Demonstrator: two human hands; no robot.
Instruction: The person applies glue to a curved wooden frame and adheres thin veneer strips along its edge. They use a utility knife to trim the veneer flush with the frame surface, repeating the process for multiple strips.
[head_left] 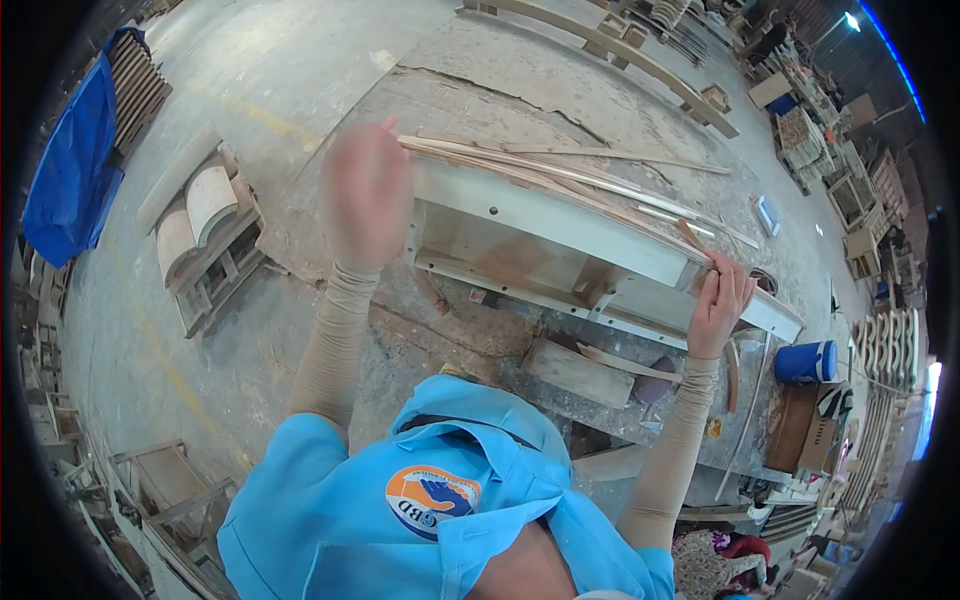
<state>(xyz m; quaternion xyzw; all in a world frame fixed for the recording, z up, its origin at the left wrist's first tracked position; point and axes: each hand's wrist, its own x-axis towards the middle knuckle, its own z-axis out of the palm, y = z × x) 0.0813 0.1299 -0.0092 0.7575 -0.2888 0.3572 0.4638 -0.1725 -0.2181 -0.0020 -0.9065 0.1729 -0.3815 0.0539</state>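
Note:
A long, pale wooden box-like frame [550, 240] with holes along its edges and crosspieces inside stands across the work surface in front of me. Thin wooden strips [590, 178] lie along its far top edge. My left hand [368, 200] is at the frame's left end, beside the strip ends; a blur covers it, so its fingers cannot be made out. Toward the right end, my right hand [722, 303] has its fingers bent over the top edge, closed on the frame. A short tan strip [690, 235] sticks up just beyond those fingertips.
Below the frame lie a wooden block [577, 374] and a dark rounded piece [654, 382]. A blue drum-shaped container [805, 362] stands at right. Curved wooden panels [198, 215] sit on the floor at left, near a blue tarp [75, 165]. A long beam [610, 48] lies at the back.

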